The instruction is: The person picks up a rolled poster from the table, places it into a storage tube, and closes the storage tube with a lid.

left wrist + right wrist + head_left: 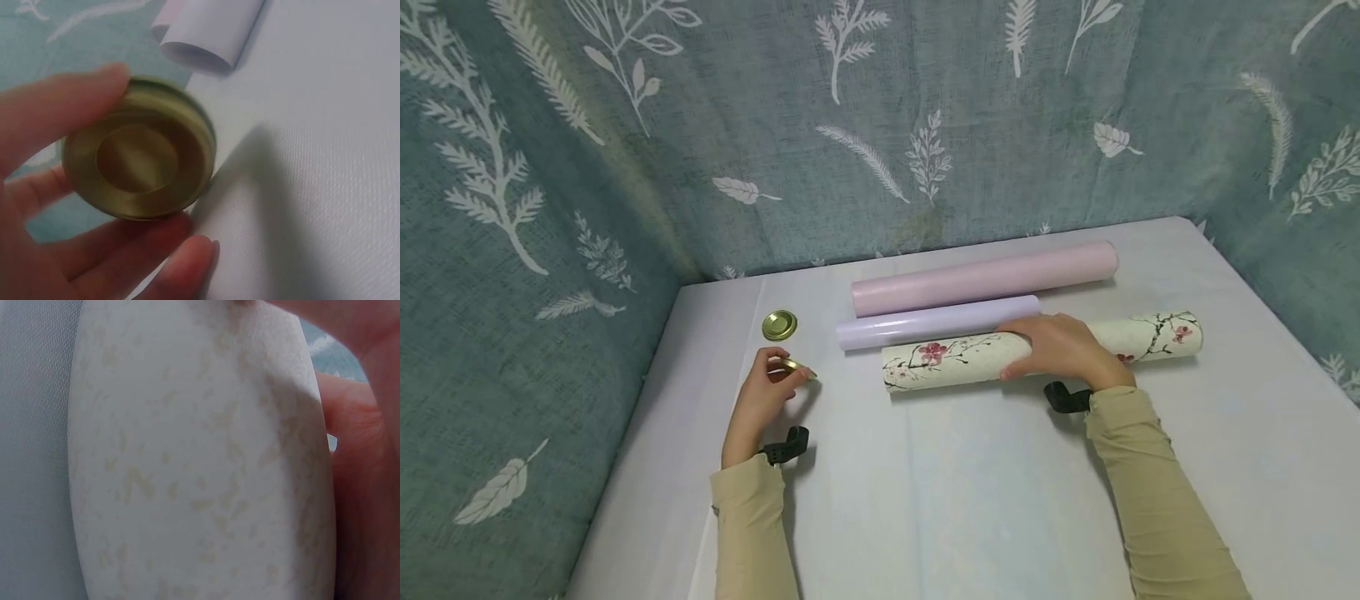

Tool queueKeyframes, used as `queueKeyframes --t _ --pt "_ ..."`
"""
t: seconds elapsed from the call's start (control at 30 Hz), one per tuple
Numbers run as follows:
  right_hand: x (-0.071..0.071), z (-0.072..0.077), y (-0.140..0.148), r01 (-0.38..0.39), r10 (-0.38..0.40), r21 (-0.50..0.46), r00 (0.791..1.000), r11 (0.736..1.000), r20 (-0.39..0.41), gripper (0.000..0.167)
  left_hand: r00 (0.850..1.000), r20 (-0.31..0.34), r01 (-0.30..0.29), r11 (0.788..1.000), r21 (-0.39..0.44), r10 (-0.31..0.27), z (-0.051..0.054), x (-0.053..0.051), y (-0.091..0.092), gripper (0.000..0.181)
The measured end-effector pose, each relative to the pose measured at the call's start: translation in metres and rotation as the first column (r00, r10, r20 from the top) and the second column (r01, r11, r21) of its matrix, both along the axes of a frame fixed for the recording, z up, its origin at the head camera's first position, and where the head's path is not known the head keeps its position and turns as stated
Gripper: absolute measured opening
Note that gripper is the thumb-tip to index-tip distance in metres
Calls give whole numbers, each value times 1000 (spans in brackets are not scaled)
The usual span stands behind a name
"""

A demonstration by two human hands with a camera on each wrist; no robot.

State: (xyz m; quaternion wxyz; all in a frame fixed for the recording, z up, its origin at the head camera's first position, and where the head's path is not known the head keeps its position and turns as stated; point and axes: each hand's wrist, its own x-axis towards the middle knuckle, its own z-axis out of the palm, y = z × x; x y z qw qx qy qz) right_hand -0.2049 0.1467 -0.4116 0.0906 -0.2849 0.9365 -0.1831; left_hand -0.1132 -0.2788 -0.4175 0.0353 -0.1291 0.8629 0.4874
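Between the thumb and fingers of my left hand point(762, 404) is a gold metal jar lid point(139, 159), tilted up off the table. The left wrist view shows its round face with a recessed centre. Just beyond that hand, another gold lid point(779, 325) lies flat on the table. My right hand point(1063, 348) grips a cream roll of paper point(955, 364) with a pink blossom pattern, thumb on the near side and fingers over the top. Filling the right wrist view, the roll's pale surface point(187, 456) shows tan flecks; part of the roll is hidden under the hand.
Behind the blossom roll lie a shiny lavender roll point(925, 325) and, farther back, a thicker pink roll point(985, 279), side by side. The white table point(970, 500) ends at a teal leaf-patterned fabric point(880, 125) at the back and sides.
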Motion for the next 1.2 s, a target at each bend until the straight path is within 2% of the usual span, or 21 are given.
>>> queueKeyframes --t 0.1,0.23,0.33,0.57,0.73,0.97,1.2 --pt "-2 1 -1 -7 7 -7 1000 1000 -10 79 1000 -5 -21 1000 13 21 0 1 0 53" --pt "-1 1 -1 -13 13 2 1000 1000 -12 80 1000 14 -3 1000 -11 3 1 1 0 46" --pt "1 1 -1 -10 10 9 1000 1000 -8 79 999 30 21 999 -41 -20 1 3 1 44" --pt "1 0 -4 -6 5 -14 1000 1000 -18 75 1000 20 21 992 -125 -18 0 6 0 37" --pt "1 0 -4 3 -4 -14 1000 1000 -22 75 998 53 41 989 -145 -34 2 5 3 37" --pt "-1 2 -4 -1 1 -8 1000 1000 -25 77 997 63 57 990 -131 -50 3 3 4 39" --pt "-1 2 -3 3 -3 -13 1000 1000 -19 78 993 94 86 980 -177 -71 2 1 3 40"
